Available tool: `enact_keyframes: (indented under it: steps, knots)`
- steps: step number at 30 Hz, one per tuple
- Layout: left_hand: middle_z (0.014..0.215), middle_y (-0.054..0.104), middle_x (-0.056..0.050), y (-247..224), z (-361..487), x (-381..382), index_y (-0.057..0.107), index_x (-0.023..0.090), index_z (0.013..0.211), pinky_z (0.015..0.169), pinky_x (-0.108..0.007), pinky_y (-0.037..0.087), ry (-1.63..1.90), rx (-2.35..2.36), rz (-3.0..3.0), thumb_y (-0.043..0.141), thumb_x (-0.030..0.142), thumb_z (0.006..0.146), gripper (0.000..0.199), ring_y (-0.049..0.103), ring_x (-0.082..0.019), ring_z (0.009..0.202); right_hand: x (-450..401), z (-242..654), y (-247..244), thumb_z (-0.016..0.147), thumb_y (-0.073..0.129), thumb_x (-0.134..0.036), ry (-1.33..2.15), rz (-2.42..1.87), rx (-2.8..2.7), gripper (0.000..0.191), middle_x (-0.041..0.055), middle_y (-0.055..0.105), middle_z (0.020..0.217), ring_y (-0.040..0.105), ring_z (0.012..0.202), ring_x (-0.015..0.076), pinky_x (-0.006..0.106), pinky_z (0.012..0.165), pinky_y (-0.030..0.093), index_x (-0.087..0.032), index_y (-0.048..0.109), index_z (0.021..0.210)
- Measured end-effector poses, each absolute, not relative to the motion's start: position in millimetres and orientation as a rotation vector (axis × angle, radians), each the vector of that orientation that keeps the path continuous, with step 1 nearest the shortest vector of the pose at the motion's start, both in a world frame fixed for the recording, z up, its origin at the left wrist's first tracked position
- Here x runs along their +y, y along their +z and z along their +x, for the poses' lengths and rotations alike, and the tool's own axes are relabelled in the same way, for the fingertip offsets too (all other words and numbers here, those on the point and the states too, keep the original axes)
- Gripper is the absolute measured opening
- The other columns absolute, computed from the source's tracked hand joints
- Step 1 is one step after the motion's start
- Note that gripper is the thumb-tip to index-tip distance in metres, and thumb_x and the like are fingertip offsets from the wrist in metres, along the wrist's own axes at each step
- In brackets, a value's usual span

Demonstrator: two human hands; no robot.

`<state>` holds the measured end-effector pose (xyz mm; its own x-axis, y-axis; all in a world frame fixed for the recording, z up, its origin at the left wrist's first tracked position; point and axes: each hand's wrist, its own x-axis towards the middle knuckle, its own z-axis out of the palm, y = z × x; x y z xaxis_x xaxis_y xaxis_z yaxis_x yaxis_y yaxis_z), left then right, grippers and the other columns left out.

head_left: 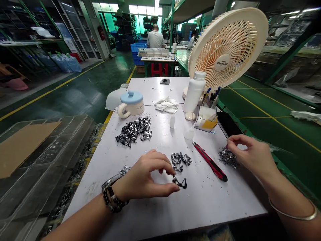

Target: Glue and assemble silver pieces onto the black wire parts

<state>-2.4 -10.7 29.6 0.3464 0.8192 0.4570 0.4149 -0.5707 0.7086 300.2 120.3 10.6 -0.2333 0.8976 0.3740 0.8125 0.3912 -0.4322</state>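
Observation:
My left hand pinches a small black angled part between thumb and fingers, low over the table. Just beyond it lies a small group of similar dark parts. At the right, my right hand has thumb and forefinger closed at the edge of a pile of tiny silver metal pieces; what sits between those fingertips is too small to make out. Farther off on the left is a larger heap of black parts. More silver pieces show behind my left wrist.
A red-and-black utility knife lies between my hands. Beyond stand a lidded mug, small bottle, white bottle, pen holder and fan. A phone rests at the right edge. Plastic trays flank the left.

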Motion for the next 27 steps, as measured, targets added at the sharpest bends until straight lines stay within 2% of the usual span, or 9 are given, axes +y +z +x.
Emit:
enact_keyframes:
  steps: [2, 6, 10, 14, 18, 23, 27]
  knots:
    - [0.073, 0.064, -0.003, 29.7, -2.1, -10.7, 0.064, 0.015, 0.08, 0.066, -0.03, 0.042, 1.133, 1.098, 2.23, 0.076, 0.024, 0.065, 0.022, 0.058, -0.013, 0.067, 112.4, 294.8, 11.0, 0.076, 0.056, -0.041, 0.407, -1.422, -2.029, 0.021, 0.0017, 0.066, 0.073, 0.061, 0.069, 0.0185, 0.03, 0.064, 0.046, -0.022, 0.064, 0.08]
    - [0.075, 0.065, -0.005, 27.6, -0.2, -12.9, 0.061, 0.015, 0.082, 0.064, -0.032, 0.04, 1.137, 1.182, 2.496, 0.072, 0.03, 0.07, 0.022, 0.058, -0.015, 0.068, 99.7, 286.5, 10.2, 0.068, 0.069, -0.044, 1.102, -1.355, -1.67, 0.025, 0.0042, 0.069, 0.073, 0.065, 0.075, 0.0193, 0.027, 0.068, 0.052, -0.021, 0.066, 0.08]
    - [0.074, 0.065, -0.004, 26.4, 2.7, -15.8, 0.059, 0.014, 0.083, 0.062, -0.032, 0.038, 1.137, 1.244, 2.703, 0.068, 0.034, 0.074, 0.024, 0.055, -0.015, 0.065, 92.2, 283.9, 8.8, 0.059, 0.079, -0.037, 1.404, -1.275, -1.435, 0.029, 0.0049, 0.07, 0.076, 0.067, 0.077, 0.0192, 0.022, 0.068, 0.054, -0.02, 0.066, 0.079]
    - [0.075, 0.065, -0.005, 28.6, 4.2, -17.6, 0.06, 0.012, 0.086, 0.061, -0.033, 0.037, 1.069, 1.299, 2.836, 0.066, 0.035, 0.076, 0.026, 0.052, -0.015, 0.063, 84.3, 280.1, 8.3, 0.064, 0.077, -0.036, 1.349, -1.279, -1.554, 0.029, 0.0065, 0.071, 0.082, 0.067, 0.08, 0.0208, 0.026, 0.07, 0.054, -0.02, 0.065, 0.084]
    - [0.077, 0.064, -0.006, 29.5, 4.7, -18.9, 0.06, 0.011, 0.088, 0.063, -0.035, 0.037, 1.006, 1.316, 2.869, 0.064, 0.034, 0.077, 0.025, 0.053, -0.017, 0.066, 72.2, 273.2, 9.6, 0.074, 0.067, -0.037, 1.075, -1.276, -1.903, 0.022, 0.0056, 0.07, 0.084, 0.065, 0.08, 0.0218, 0.032, 0.073, 0.051, -0.021, 0.063, 0.088]
    - [0.078, 0.065, -0.006, 28.3, 5.8, -19.8, 0.061, 0.01, 0.087, 0.062, -0.035, 0.037, 0.979, 1.298, 2.936, 0.063, 0.032, 0.079, 0.024, 0.054, -0.017, 0.066, 53.3, 262.7, 17.5, 0.081, 0.06, -0.026, 0.717, -0.997, -2.22, 0.01, 0.0001, 0.069, 0.082, 0.06, 0.079, 0.0192, 0.035, 0.072, 0.044, -0.025, 0.06, 0.091]
    - [0.078, 0.065, -0.006, 29.0, 6.7, -21.6, 0.061, 0.01, 0.087, 0.06, -0.034, 0.035, 1.034, 1.283, 2.981, 0.065, 0.033, 0.078, 0.025, 0.054, -0.017, 0.064, 37.6, 252.8, 23.2, 0.082, 0.059, -0.015, 0.696, -0.769, -2.262, 0.015, -0.0018, 0.066, 0.084, 0.058, 0.076, 0.0151, 0.035, 0.074, 0.04, -0.024, 0.057, 0.094]
